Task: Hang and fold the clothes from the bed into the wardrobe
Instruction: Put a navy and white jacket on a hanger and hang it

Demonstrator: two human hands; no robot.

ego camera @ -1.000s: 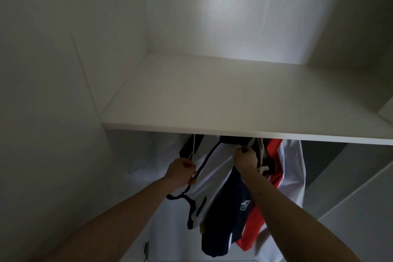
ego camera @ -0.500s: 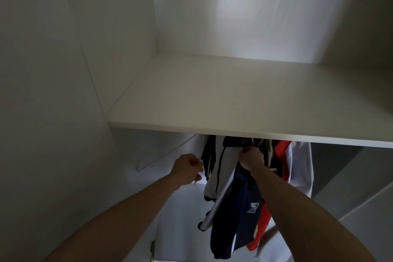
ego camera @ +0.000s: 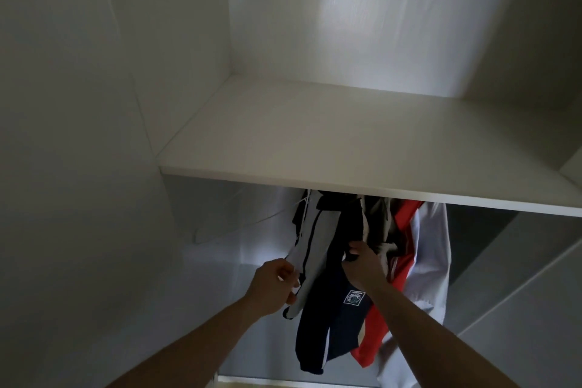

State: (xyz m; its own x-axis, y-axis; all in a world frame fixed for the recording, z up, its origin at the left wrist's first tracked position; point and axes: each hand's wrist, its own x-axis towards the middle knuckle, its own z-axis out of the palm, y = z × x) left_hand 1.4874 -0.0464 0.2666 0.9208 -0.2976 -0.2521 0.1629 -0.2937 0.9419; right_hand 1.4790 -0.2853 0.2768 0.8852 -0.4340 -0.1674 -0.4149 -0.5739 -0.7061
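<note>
Hands lowered; white wardrobe shelf (ego camera: 346, 142) overhangs hung clothes (ego camera: 327, 293).

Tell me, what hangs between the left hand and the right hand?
In the head view, the white panel with a dark stripe of a hanging garment lies between the left hand and the right hand, beside the navy garment.

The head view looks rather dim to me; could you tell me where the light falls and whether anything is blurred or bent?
Head view: a pale light patch on the wardrobe back wall; the shelf is lit, the space beneath it shadowed; the left hand looks slightly motion-blurred; the shelf's front edge appears slightly bowed by the wide-angle lens.
</note>
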